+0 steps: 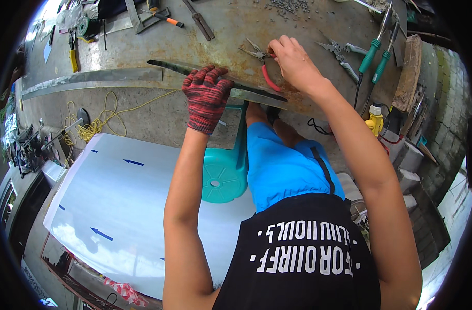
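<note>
My left hand (207, 95), in a red and black knit glove, has its fingers curled over a long dark strip (258, 91) lying at the near edge of the metal workbench (215, 49). The strip tapers at its left tip, and the glove covers its middle. My bare right hand (293, 63) is closed at the handles of red-handled pliers (268, 76). One handle shows beside the hand; the other is mostly behind the fingers. The jaws of the pliers are apart and point up and left. Locking pliers (340, 55) lie to the right of that hand.
Two green-handled soldering irons (376, 61) lie at the right. Yellow-handled pliers (73, 58), a hammer-like tool with an orange grip (168, 19) and small grey bits (287, 7) lie farther back. A green stool (221, 175) and yellow cord (94, 126) are below the bench.
</note>
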Demonstrator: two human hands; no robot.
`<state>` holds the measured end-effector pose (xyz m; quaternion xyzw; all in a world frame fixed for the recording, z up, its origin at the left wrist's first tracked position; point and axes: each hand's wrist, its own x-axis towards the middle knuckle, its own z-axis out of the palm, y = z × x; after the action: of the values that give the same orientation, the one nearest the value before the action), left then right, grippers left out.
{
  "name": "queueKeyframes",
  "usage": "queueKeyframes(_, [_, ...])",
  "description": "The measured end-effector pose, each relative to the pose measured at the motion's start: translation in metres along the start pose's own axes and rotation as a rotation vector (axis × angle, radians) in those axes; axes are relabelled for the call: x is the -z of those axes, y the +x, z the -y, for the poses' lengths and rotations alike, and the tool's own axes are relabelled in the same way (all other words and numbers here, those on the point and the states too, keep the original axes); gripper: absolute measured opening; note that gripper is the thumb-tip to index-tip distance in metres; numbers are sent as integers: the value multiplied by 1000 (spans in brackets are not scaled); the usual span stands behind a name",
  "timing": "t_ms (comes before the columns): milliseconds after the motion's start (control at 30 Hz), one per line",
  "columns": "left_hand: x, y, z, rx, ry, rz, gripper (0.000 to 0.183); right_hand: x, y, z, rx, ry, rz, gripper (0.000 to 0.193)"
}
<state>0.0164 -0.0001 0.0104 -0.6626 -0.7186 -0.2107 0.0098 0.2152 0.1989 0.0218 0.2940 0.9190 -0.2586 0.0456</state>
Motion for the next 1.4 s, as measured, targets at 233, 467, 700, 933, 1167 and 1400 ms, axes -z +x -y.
queueKeyframes(233, [8, 13, 4, -23, -32, 17, 27, 53, -19, -1, -18, 204, -90, 25])
queueKeyframes(467, [17, 36, -3, 25, -49, -49, 20, 165, -95, -11, -176, 624, -142, 17])
queueKeyframes(700, [-4, 21, -19, 26, -64, 13, 17, 118, -156, 10, -304, 1166, 143, 17])
queueKeyframes(933, [2, 1, -39, 170, -71, -80, 31, 33, -164, 76, -687, 1532, 359, 35])
queueKeyframes(1167, [59, -52, -109, 274, -325, 81, 67, 40, -138, 99, -830, 1530, 405, 48])
queueKeyframes(1400, [58, -39, -127, 115, -545, 77, 82, 63, -117, 113, -687, 1592, 548, 65])
